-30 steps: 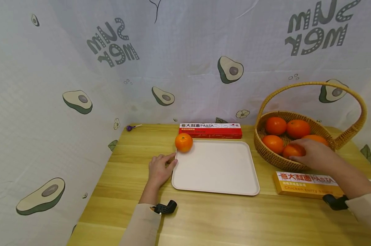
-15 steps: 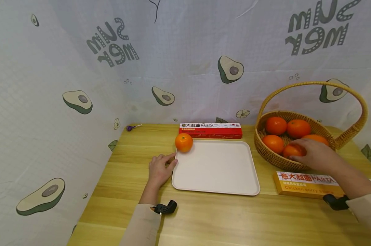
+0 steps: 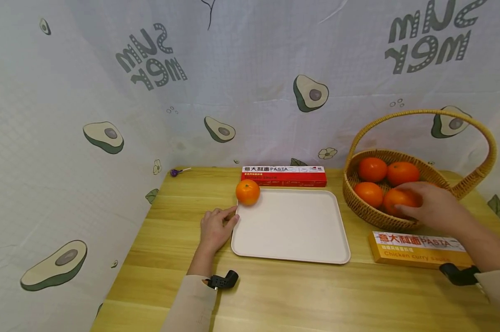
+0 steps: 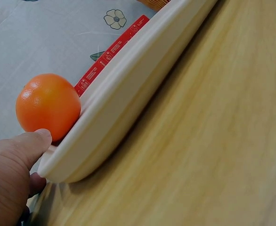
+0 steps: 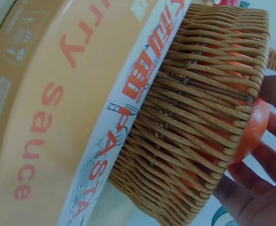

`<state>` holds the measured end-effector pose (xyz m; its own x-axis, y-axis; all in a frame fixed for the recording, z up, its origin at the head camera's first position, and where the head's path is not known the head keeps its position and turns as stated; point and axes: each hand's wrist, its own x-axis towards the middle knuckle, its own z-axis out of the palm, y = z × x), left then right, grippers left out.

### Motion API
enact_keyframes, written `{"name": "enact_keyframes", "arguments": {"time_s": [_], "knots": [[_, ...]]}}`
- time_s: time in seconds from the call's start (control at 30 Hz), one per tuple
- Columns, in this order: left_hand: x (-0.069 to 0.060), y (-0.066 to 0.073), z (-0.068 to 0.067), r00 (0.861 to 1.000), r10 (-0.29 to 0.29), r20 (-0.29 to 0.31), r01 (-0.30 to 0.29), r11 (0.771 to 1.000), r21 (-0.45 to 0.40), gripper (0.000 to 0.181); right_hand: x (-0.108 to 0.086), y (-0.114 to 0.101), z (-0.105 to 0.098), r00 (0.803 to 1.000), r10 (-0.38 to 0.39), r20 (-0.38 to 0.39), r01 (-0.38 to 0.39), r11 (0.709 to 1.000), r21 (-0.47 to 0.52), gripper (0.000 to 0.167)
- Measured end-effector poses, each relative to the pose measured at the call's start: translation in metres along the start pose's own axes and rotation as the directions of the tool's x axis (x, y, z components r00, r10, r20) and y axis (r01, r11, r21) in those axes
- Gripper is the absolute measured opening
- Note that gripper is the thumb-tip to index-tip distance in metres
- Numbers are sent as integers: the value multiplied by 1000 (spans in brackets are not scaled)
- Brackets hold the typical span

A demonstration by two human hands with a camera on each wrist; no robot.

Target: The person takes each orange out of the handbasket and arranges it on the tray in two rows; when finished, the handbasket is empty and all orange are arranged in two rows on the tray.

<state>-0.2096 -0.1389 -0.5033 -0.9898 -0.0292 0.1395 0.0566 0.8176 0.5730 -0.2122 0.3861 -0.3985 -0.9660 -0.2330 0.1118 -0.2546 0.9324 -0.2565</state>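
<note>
My left hand (image 3: 217, 228) is at the left edge of a white tray (image 3: 291, 226), thumb and finger pinching its rim. In the left wrist view, the thumb (image 4: 36, 139) lies over the tray's corner, with another fingertip lower down. An orange (image 3: 247, 192) sits at the tray's back left corner, close to this hand. My right hand (image 3: 438, 207) reaches into a wicker basket (image 3: 359, 213) and grips an orange (image 3: 399, 201) near its front rim. The right wrist view shows curled fingers around this orange (image 5: 253, 129), partly hidden by the basket wall. Several other oranges (image 3: 372, 169) lie in the basket.
A red pasta box (image 3: 283, 176) stands behind the tray. A yellow pasta box (image 3: 415, 250) lies before the basket, under the right forearm. The basket's tall handle (image 3: 420, 113) arches over the fruit. A purple lollipop (image 3: 174, 173) lies at the table's back left.
My right hand has shifted slightly up and to the right with the gripped orange, which shows more fully now. My left hand and the tray have stayed put.
</note>
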Motion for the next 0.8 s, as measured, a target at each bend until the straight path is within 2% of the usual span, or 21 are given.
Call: {"name": "enact_keyframes", "arguments": {"time_s": [0.2, 0.37, 0.47, 0.53, 0.63, 0.73, 0.8], "knots": [[0, 0, 0, 1000, -1, 5, 1, 1000, -4, 36, -4, 1, -8, 997, 63, -38, -59, 995, 86, 62], [0, 0, 0, 1000, 9, 0, -9, 1000, -3, 36, -8, -6, -15, 981, 195, 7, -194, 965, 179, 71], [-1, -1, -1, 1000, 11, 2, -11, 1000, 6, 36, -10, -13, -18, 965, 259, 45, -262, 935, 240, 78], [-1, 0, -1, 1000, 8, 4, -8, 1000, 7, 36, -10, -19, -19, 959, 275, 60, -280, 912, 298, 80], [-1, 0, -2, 1000, 10, 0, -10, 1000, 2, 36, -10, -28, -18, 960, 274, 62, -275, 876, 395, 78], [0, 1, -2, 1000, 12, -5, -12, 1000, -8, 36, -7, -38, -15, 969, 240, 57, -235, 823, 517, 69], [0, 1, -1, 1000, 12, -5, -12, 1000, -7, 36, -6, -47, -13, 973, 225, 44, -211, 802, 559, 63]]}}
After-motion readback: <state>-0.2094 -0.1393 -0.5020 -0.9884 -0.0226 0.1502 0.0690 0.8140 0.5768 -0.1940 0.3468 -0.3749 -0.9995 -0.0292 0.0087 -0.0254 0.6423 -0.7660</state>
